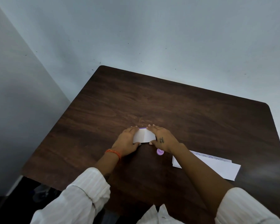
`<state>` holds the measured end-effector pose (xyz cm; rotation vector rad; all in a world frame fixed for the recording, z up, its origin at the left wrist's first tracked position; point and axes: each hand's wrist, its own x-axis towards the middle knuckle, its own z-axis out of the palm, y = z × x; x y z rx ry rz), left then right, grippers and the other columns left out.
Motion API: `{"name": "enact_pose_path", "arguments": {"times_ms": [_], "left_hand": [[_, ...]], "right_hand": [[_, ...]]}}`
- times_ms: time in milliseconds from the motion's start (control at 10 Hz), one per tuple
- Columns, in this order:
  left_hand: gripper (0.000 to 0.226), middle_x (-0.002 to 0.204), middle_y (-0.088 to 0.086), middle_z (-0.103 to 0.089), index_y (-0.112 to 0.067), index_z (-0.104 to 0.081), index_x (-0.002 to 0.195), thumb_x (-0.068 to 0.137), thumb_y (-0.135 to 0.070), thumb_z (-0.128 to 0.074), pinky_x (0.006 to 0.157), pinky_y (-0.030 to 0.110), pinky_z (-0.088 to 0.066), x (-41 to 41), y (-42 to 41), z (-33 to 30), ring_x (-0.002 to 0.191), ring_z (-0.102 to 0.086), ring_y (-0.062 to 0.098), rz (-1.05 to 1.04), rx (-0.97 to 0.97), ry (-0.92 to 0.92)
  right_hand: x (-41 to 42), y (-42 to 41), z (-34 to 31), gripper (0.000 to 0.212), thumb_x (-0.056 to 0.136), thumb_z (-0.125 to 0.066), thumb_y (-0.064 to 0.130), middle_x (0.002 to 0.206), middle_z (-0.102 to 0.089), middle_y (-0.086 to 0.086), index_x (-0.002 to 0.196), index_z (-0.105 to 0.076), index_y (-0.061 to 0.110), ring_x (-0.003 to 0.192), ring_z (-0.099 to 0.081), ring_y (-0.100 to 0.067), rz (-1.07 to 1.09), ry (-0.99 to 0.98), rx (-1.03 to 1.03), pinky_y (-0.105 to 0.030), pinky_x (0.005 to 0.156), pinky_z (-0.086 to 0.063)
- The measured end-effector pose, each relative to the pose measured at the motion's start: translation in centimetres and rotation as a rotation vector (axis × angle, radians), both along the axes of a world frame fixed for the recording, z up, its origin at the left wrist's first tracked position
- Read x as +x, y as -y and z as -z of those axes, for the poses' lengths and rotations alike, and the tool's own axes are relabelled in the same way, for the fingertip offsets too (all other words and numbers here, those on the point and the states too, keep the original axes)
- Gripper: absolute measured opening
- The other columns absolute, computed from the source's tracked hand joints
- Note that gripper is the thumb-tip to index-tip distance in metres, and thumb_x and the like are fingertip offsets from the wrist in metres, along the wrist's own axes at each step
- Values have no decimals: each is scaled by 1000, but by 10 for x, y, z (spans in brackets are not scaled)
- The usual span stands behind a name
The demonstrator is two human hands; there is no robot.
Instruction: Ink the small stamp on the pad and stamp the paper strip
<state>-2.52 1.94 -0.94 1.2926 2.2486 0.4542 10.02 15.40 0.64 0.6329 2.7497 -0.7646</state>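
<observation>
A small folded white paper strip (144, 135) lies on the dark wooden table (168, 102), with a crease down its middle. My left hand (126, 143) rests on its left end and my right hand (162, 137) on its right end, fingers flat and pressing it down. A thin purple edge (142, 127), possibly the ink pad, shows just beyond the paper between my fingertips. The small purple stamp (160, 151) sits on the table just under my right wrist, partly hidden.
A stack of white paper sheets (220, 168) with faint purple stamp marks along its far edge lies at the right, beside my right forearm. The table stands in a corner against pale walls, and its near left edge drops to a dark floor.
</observation>
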Motion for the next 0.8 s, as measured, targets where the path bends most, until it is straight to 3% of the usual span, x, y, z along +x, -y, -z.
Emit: {"name": "enact_pose_path", "arguments": {"times_ms": [400, 600, 800], "left_hand": [[83, 155, 3, -16, -17, -16, 143, 79, -32, -67, 115, 38, -14, 2, 0, -7, 143, -10, 21, -47, -5, -3], [71, 155, 3, -16, -16, -17, 143, 87, -32, -57, 115, 36, -16, 8, -8, -21, 143, -9, 19, -33, 99, -98], [62, 156, 8, -10, -12, -11, 143, 94, -33, -42, 117, 36, -6, 16, -35, -40, 144, -1, 22, 50, 244, -263]], "right_hand": [[7, -2, 0, 75, 82, -65, 19, 156, -20, -5, 143, -22, 16, 143, -17, -21, 87, -97, -60, -36, 115, -20], [16, -9, -8, 65, 88, -56, 28, 155, -23, -3, 143, -21, 20, 143, -19, -20, 189, -204, 23, -37, 114, -21], [20, -22, -23, 61, 94, -43, 37, 156, -19, -5, 144, -15, 17, 144, -12, -20, 235, -360, 189, -29, 112, -11]]}}
